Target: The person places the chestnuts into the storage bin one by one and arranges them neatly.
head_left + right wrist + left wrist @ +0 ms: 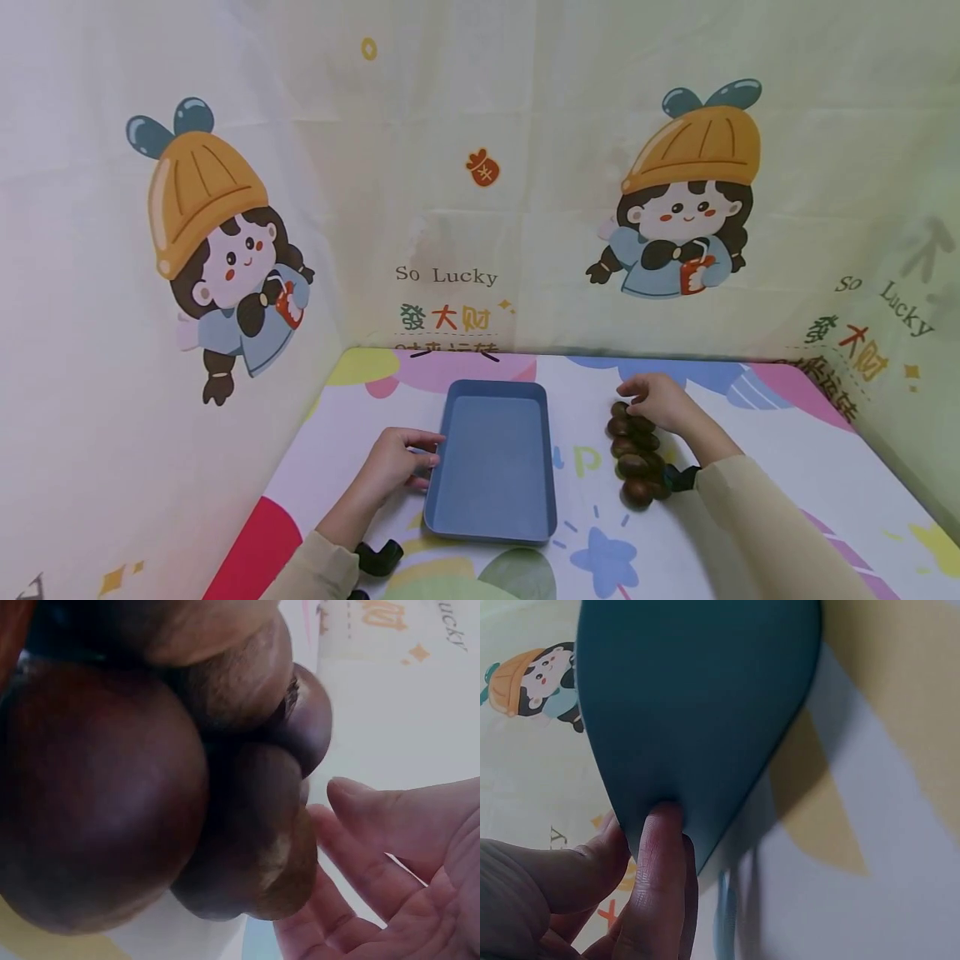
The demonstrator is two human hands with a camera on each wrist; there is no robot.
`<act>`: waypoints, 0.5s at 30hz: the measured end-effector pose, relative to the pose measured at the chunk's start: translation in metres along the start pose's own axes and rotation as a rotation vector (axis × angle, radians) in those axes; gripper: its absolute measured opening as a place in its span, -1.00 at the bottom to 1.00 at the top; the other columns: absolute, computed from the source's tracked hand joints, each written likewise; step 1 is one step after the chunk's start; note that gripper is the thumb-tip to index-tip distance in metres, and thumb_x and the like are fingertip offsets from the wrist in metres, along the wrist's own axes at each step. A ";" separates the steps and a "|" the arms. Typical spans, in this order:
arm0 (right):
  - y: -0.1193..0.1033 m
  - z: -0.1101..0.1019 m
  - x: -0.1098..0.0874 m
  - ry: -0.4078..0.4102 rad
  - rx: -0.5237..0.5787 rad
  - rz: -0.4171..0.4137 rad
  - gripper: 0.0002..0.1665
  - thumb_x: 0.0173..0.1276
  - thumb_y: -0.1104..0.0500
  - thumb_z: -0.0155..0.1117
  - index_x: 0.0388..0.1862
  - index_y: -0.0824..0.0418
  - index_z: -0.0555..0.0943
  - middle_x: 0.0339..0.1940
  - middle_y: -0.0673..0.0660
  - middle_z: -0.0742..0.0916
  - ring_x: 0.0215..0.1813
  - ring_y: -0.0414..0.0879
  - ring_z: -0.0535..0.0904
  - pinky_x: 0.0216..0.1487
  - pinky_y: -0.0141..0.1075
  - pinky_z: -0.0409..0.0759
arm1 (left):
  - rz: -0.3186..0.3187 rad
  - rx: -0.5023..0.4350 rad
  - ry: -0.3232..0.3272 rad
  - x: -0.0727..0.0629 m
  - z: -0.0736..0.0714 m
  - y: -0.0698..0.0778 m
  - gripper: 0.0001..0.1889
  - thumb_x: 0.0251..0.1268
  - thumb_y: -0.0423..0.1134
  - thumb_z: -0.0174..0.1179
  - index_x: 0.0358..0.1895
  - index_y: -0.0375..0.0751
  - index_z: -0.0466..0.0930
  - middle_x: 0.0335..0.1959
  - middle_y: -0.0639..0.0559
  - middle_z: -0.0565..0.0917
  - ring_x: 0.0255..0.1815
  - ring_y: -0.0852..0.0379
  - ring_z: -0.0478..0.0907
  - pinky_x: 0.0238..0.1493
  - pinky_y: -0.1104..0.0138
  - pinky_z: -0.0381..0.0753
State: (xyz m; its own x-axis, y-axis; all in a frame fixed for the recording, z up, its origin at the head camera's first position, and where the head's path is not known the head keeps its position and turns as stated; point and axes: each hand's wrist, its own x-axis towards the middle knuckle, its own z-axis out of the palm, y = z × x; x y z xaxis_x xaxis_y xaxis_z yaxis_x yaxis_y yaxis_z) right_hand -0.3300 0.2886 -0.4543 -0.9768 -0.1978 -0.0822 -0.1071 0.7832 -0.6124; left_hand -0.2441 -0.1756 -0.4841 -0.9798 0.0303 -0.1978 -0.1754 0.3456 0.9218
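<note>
A shallow blue-grey rectangular tray [492, 467] lies lengthwise on the table. My left hand [401, 458] pinches its left side, with fingers against the outer wall [697, 712] and the thumb at the rim. To the right of the tray, several glossy brown chestnuts [636, 462] sit bunched in a long cluster. Over the far end of this cluster is my right hand [660, 402], its fingers loosely bent. Up close in the right wrist view, the chestnuts [105, 795] fill the left side, while the thumb and fingers are spread beside the farther ones.
The white table [585, 558] has colourful printed shapes. Patterned cloth [555, 250] with cartoon figures rises behind the table and along both sides. Black straps with camera mounts [381, 558] sit at the wrists, the right one close beside the chestnuts.
</note>
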 end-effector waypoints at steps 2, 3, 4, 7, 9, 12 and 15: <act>0.002 0.000 0.001 -0.014 -0.001 -0.004 -0.61 0.41 0.38 0.38 0.20 0.39 0.70 0.16 0.37 0.80 0.19 0.25 0.73 0.22 0.15 0.74 | 0.001 -0.001 -0.001 0.000 0.001 -0.001 -0.65 0.31 -0.54 0.42 0.13 -0.23 0.84 0.20 -0.22 0.78 -0.23 0.16 0.77 -0.39 0.19 0.86; 0.003 0.000 0.001 -0.017 -0.001 -0.002 -0.61 0.40 0.39 0.39 0.19 0.38 0.71 0.15 0.36 0.81 0.19 0.24 0.73 0.23 0.15 0.74 | 0.004 0.001 -0.002 0.000 0.001 -0.001 -0.65 0.31 -0.54 0.42 0.13 -0.23 0.83 0.21 -0.23 0.77 -0.23 0.15 0.77 -0.39 0.19 0.86; 0.004 0.000 0.001 -0.022 -0.002 -0.006 -0.61 0.39 0.39 0.40 0.19 0.39 0.71 0.14 0.37 0.81 0.18 0.24 0.73 0.23 0.15 0.73 | 0.006 0.003 -0.002 0.000 0.002 -0.001 -0.65 0.31 -0.54 0.41 0.13 -0.23 0.83 0.21 -0.23 0.77 -0.22 0.15 0.78 -0.39 0.19 0.86; 0.005 0.001 0.001 -0.024 -0.006 -0.019 -0.62 0.36 0.40 0.42 0.16 0.39 0.72 0.11 0.36 0.82 0.17 0.23 0.74 0.24 0.15 0.72 | 0.005 0.005 0.002 -0.001 0.003 -0.002 -0.65 0.31 -0.53 0.41 0.13 -0.23 0.84 0.21 -0.22 0.78 -0.22 0.15 0.79 -0.39 0.19 0.86; 0.006 0.002 0.001 -0.023 -0.013 -0.036 -0.62 0.35 0.40 0.42 0.14 0.40 0.72 0.09 0.36 0.83 0.16 0.24 0.74 0.24 0.16 0.70 | 0.004 0.005 0.007 -0.001 0.003 -0.002 -0.65 0.31 -0.53 0.42 0.13 -0.23 0.84 0.20 -0.22 0.78 -0.22 0.14 0.79 -0.40 0.19 0.86; 0.005 0.002 0.002 -0.022 -0.016 -0.034 -0.63 0.34 0.39 0.43 0.13 0.39 0.73 0.08 0.35 0.83 0.15 0.23 0.74 0.27 0.17 0.68 | -0.004 -0.001 0.013 -0.001 0.004 -0.003 -0.65 0.30 -0.52 0.43 0.12 -0.22 0.84 0.19 -0.21 0.79 -0.23 0.14 0.79 -0.41 0.19 0.85; 0.005 0.003 0.003 -0.025 -0.023 -0.021 -0.64 0.35 0.37 0.42 0.13 0.37 0.74 0.07 0.33 0.83 0.13 0.21 0.73 0.27 0.20 0.66 | -0.010 -0.004 0.018 -0.001 0.005 -0.003 -0.65 0.30 -0.52 0.43 0.12 -0.21 0.85 0.18 -0.20 0.79 -0.24 0.14 0.79 -0.41 0.19 0.85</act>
State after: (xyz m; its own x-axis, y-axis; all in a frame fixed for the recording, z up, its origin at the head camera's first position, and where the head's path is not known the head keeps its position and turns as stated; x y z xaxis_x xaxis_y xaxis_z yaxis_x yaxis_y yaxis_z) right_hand -0.3330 0.2903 -0.4604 -0.9693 -0.2289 -0.0898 -0.1319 0.7922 -0.5958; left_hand -0.2420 -0.1721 -0.4883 -0.9795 0.0099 -0.2013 -0.1858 0.3422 0.9211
